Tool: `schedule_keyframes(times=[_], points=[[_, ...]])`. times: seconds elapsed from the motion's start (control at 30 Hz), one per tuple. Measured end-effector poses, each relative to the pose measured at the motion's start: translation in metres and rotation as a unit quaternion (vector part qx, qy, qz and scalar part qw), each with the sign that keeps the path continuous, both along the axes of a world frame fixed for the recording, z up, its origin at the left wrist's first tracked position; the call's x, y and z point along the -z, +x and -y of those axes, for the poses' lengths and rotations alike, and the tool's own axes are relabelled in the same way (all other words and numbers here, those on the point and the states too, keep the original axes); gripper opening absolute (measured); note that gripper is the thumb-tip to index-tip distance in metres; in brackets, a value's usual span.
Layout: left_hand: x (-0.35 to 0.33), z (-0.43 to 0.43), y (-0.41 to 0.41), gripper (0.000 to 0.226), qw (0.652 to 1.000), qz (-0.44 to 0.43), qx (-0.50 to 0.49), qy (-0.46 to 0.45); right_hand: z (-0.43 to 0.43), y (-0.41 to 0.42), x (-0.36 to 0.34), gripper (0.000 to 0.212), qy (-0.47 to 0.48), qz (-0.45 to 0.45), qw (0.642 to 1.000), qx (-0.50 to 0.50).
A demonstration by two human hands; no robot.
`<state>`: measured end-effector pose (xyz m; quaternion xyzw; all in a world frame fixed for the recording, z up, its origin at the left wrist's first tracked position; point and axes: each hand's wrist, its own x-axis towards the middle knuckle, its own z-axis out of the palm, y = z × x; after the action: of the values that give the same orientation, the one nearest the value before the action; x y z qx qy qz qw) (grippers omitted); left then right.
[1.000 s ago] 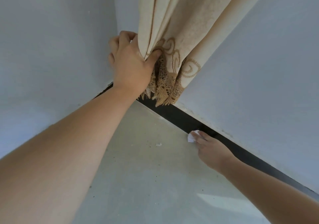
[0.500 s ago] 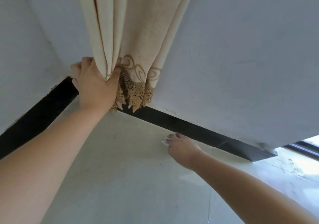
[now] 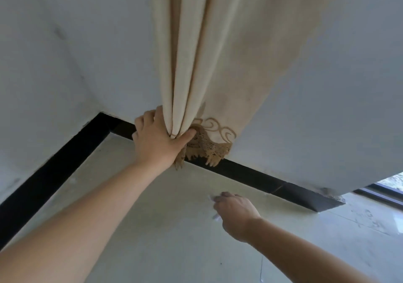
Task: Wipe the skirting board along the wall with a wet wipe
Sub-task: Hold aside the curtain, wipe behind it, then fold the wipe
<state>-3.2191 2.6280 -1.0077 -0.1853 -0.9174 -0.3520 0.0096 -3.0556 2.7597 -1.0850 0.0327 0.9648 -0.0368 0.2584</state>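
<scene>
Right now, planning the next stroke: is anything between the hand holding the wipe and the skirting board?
Nothing visible: only bare floor lies between the right hand with the wipe and the skirting board. Further left, the curtain hem, gathered in the left hand, hangs in front of one stretch.

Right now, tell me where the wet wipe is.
In the head view, right of centre: the wet wipe is held in the right hand, just short of the black skirting board.

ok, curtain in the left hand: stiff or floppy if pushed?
Likely floppy: the curtain folds into soft pleats where the left hand grips it. Probably light: one hand gathers it. Released, it may drape over the skirting board.
</scene>
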Motion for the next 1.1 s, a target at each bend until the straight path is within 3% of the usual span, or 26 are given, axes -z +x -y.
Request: schedule_keyframes(times=[0.13,0.33,0.53,0.7,0.87,0.97,1.1], points=[[-0.027,0.034,0.023,0.103,0.997,0.067,0.006,-0.034,0.048,0.002,-0.070,0.050,-0.116,-0.028,0.991,0.052],[-0.149,0.124,0.072,0.066,0.978,0.165,-0.068,-0.104,0.121,0.001,-0.227,0.054,-0.185,-0.035,0.980,0.070],[-0.363,0.208,0.110,0.049,0.968,0.163,-0.091,-0.169,0.181,-0.017,-0.443,0.042,-0.217,-0.055,0.974,0.036],[-0.528,0.259,0.161,0.044,0.955,0.177,-0.128,-0.203,0.228,-0.029,-0.606,0.033,-0.268,-0.070,0.960,-0.045],[-0.646,0.306,0.239,0.040,0.934,0.149,-0.285,-0.154,0.286,-0.006,-0.726,0.044,-0.323,-0.073,0.928,-0.170],[-0.698,0.329,0.294,0.037,0.909,0.121,-0.387,-0.098,0.333,0.028,-0.783,0.035,-0.350,-0.072,0.894,-0.269],[-0.746,0.374,0.395,0.036,0.857,0.082,-0.501,-0.089,0.404,0.098,-0.848,0.026,-0.420,-0.068,0.817,-0.390]])
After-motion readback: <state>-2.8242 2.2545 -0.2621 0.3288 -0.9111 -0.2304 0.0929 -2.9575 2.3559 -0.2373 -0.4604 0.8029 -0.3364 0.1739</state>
